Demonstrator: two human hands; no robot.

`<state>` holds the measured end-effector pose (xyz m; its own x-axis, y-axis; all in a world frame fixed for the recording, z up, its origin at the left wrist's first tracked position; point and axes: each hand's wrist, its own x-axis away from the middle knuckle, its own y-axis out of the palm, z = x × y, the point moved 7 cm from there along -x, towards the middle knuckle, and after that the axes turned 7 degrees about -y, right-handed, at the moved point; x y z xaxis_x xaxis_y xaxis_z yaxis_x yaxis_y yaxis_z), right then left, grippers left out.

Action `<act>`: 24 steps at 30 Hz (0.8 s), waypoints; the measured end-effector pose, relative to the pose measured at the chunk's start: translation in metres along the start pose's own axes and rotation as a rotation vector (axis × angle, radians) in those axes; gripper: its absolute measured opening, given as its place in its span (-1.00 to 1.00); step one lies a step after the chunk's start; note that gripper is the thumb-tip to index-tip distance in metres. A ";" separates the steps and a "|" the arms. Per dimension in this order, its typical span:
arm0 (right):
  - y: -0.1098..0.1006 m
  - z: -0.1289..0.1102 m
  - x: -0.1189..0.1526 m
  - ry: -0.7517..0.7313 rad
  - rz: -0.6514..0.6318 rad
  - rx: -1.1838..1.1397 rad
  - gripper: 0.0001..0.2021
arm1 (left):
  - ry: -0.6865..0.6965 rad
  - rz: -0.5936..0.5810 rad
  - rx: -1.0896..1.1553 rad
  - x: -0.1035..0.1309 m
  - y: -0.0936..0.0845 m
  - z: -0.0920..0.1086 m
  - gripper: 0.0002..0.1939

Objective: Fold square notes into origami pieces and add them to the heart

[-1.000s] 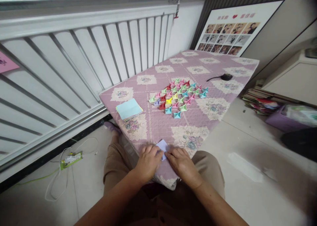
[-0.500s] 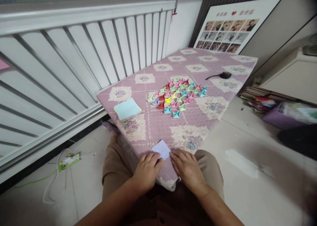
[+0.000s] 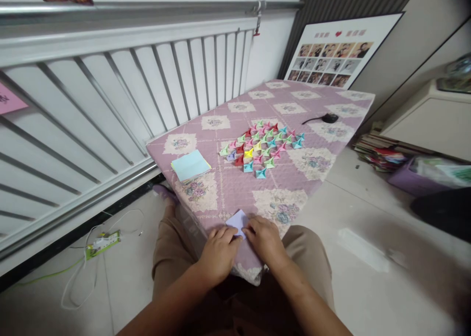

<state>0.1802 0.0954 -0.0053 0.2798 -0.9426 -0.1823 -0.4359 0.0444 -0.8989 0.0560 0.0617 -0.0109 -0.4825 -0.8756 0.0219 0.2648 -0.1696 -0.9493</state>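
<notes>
Head view, lilac paper point(image 3: 237, 220), between both grips point(image 3: 221, 251) point(image 3: 265, 239)

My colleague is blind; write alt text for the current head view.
Left hand and right hand touch a lavender paper sheet on a purple floral tablecloth; beyond lie small multicolored folded paper pieces and a blue-topped paper stack.

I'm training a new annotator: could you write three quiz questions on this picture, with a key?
1. True or false: the left hand and the right hand both touch the lilac paper.
2. The top sheet of the stack is: a) red, b) light blue, c) black.
3. Which lies farther from the hands: the stack or the black object?

Key: 1. True; 2. b; 3. The black object.
</notes>
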 end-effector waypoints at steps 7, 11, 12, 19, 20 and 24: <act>-0.008 0.010 -0.001 0.113 0.007 0.023 -0.66 | -0.278 0.026 0.182 -0.036 -0.025 -0.031 -0.70; -0.008 0.010 -0.004 0.128 -0.039 0.022 -0.59 | -0.289 -0.079 0.083 -0.052 -0.026 -0.030 -0.65; -0.007 0.011 -0.004 0.126 -0.043 0.018 -0.59 | -0.285 -0.103 0.066 -0.054 -0.026 -0.029 -0.63; -0.006 0.014 -0.003 0.121 -0.028 -0.002 -0.62 | -0.261 -0.211 0.065 -0.064 -0.025 -0.027 -0.61; -0.007 0.014 -0.003 0.119 -0.025 -0.003 -0.63 | -0.257 -0.216 0.069 -0.064 -0.025 -0.027 -0.61; -0.007 0.013 -0.003 0.118 -0.022 -0.013 -0.63 | -0.240 -0.218 0.081 -0.067 -0.025 -0.028 -0.65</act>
<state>0.1941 0.1023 -0.0034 0.1869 -0.9757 -0.1141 -0.4418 0.0202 -0.8969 0.0584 0.1376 0.0030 -0.3269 -0.8947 0.3045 0.2467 -0.3918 -0.8864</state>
